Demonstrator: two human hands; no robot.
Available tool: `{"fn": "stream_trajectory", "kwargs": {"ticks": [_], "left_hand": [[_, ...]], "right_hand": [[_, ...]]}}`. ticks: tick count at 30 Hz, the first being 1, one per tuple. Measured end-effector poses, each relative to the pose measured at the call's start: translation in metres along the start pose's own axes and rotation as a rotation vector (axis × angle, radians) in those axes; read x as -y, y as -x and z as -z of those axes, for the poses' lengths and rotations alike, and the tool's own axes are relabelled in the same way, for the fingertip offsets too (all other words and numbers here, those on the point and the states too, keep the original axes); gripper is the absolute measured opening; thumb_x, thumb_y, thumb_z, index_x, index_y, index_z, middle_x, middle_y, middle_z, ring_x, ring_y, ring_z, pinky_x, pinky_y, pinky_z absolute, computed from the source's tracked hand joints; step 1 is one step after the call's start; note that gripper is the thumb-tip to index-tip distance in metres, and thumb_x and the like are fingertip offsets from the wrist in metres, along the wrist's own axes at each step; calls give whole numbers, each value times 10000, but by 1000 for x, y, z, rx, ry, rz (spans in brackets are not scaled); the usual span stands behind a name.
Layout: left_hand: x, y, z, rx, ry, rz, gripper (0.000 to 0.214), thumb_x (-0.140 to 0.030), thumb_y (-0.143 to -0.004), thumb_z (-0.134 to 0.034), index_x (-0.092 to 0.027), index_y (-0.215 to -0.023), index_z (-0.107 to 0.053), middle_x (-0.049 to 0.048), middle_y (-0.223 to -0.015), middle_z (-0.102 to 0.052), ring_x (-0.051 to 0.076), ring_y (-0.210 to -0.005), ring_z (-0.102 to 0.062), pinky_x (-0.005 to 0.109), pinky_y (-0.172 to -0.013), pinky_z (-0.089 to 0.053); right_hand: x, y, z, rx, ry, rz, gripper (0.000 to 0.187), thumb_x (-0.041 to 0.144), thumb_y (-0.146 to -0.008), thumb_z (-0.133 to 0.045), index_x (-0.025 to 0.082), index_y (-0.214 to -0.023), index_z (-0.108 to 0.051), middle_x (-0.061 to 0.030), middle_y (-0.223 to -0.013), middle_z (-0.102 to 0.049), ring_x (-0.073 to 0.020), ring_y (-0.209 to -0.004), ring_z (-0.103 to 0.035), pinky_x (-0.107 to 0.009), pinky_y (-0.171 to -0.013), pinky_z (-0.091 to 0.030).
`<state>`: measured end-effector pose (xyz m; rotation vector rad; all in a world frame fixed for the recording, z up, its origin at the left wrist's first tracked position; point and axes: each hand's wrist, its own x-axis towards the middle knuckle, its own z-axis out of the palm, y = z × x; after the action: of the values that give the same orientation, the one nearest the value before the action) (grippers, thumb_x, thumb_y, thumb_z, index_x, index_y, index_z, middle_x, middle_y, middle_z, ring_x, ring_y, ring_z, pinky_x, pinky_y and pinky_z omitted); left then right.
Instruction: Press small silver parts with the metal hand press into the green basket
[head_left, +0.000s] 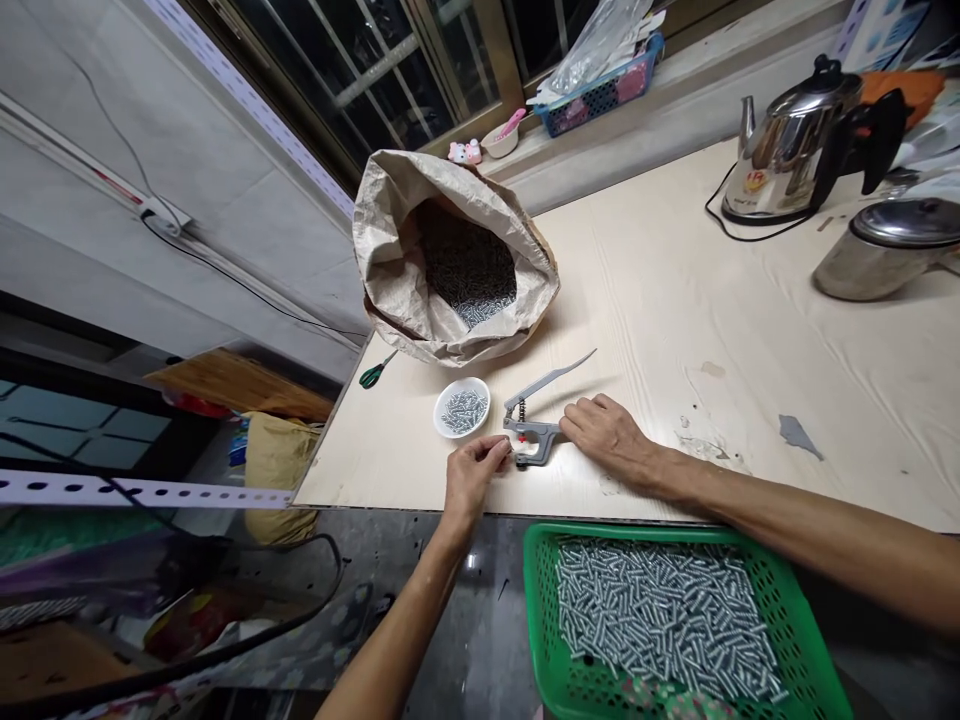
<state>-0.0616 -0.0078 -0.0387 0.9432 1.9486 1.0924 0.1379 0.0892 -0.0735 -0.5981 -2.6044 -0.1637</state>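
Note:
Grey snap-fastener pliers (pixel 535 432) with a coil spring and a red tip in the jaw rest at the table's near side, upper handle raised. My right hand (pixel 609 437) is closed around the lower handle. Beside the jaw, my left hand (pixel 474 468) is closed in a pinch; what sits between thumb and fingers is too small to make out. A white bowl (pixel 436 418) of small silvery metal pieces stands just beyond my left hand. Below the table edge, a green plastic basket (pixel 534 610) holds a heap of silvery screw-like pieces (pixel 660 610).
An open sack (pixel 382 215) of dark metal pieces stands at the back left, with green-handled scissors (pixel 373 375) near it. At the right are a steel kettle (pixel 787 150) and a lidded metal pot (pixel 862 262). A blue basket (pixel 600 100) sits on the sill.

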Motion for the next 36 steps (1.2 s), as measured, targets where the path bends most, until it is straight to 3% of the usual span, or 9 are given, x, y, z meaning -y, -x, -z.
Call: {"fn": "stream_trajectory", "kwargs": {"ticks": [4,11,19,24,30,33,34,36], "left_hand": [[-1,4,-10,-15,-57,-14,369,-427,-661,-689,-95,-817,-727,18,-605,-659,107,-558,-542,220,-573,-422],[-5,5,-10,-7,-272,-106,266,-379,-715,-642,-137,-788,-727,50,-768,-719,166,-713,-634,255,-683,-467],[-8,-2,-9,47,-477,-124,224,-344,-708,-641,-135,-721,-721,64,-733,-712,173,-672,-626,254,-611,-448],[4,-9,-6,134,-387,1,289,-397,-692,-649,-115,-662,-706,38,-564,-655,136,-530,-562,236,-533,-421],[-4,-5,-6,225,-187,193,307,-393,-578,-753,-98,-649,-709,40,-548,-643,101,-493,-520,218,-500,-419],[-8,-3,-7,237,-195,255,270,-357,-564,-764,-100,-607,-695,12,-480,-594,75,-430,-463,205,-456,-379],[-10,-3,-7,241,-205,268,254,-342,-566,-763,-101,-594,-689,3,-461,-577,69,-414,-448,204,-446,-368],[-11,-3,-7,249,-211,280,233,-326,-578,-756,-104,-583,-682,-5,-445,-563,67,-406,-440,204,-445,-371]], "right_hand": [[0,-1,1,-45,24,19,324,54,-935,-310,183,-784,-566,-29,-725,-556,-180,-685,-400,-342,-636,-207],[0,-1,1,-50,68,11,355,50,-938,-293,187,-764,-571,-21,-692,-553,-176,-676,-404,-347,-653,-202],[1,-1,0,-41,57,7,338,53,-933,-306,186,-779,-575,-22,-706,-561,-178,-676,-406,-350,-674,-210],[0,1,-4,-13,20,13,300,54,-925,-331,176,-801,-576,-29,-736,-571,-179,-685,-418,-352,-679,-213],[0,0,-7,106,-51,5,211,89,-915,-396,171,-837,-574,-38,-786,-598,-175,-717,-447,-356,-708,-238],[-5,0,0,174,-123,-44,103,237,-905,-500,176,-887,-581,-60,-899,-620,-202,-832,-494,-373,-780,-285],[-9,-1,2,177,-154,-61,172,327,-884,-548,174,-957,-580,-84,-1004,-616,-225,-914,-500,-391,-825,-297],[-18,-3,6,176,-204,-83,511,510,-792,-630,167,-1154,-521,-149,-1254,-518,-285,-1103,-448,-449,-919,-293]]}}
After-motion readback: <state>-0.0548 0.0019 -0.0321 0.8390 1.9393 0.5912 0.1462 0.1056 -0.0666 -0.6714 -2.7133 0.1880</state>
